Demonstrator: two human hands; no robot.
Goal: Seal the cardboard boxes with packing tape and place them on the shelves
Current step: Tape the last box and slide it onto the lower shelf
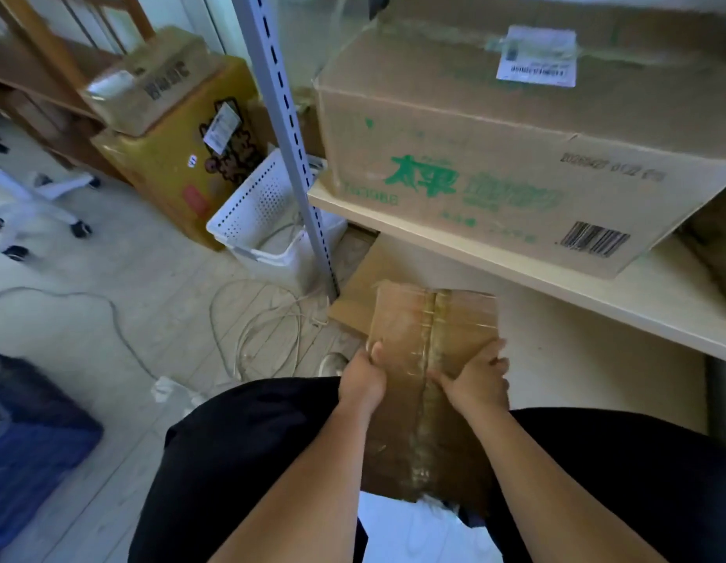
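I hold a brown cardboard box (pixel 414 339) in front of my lap, with a glossy strip of packing tape running along its centre seam. My left hand (pixel 363 377) grips its left edge with the thumb on top. My right hand (pixel 477 379) presses on the top right of the seam. The box's far end points under the cream shelf board (pixel 556 286). On that shelf stands a large cardboard box (pixel 495 156) with green printing, a barcode and a white label.
A grey slotted shelf upright (pixel 296 156) stands left of the shelf. A white perforated basket (pixel 264 213), loose cables (pixel 264 327), a flat cardboard sheet (pixel 357 294), stacked yellow and brown boxes (pixel 170 128), a chair base (pixel 36 209) and a blue crate (pixel 32 436) occupy the floor.
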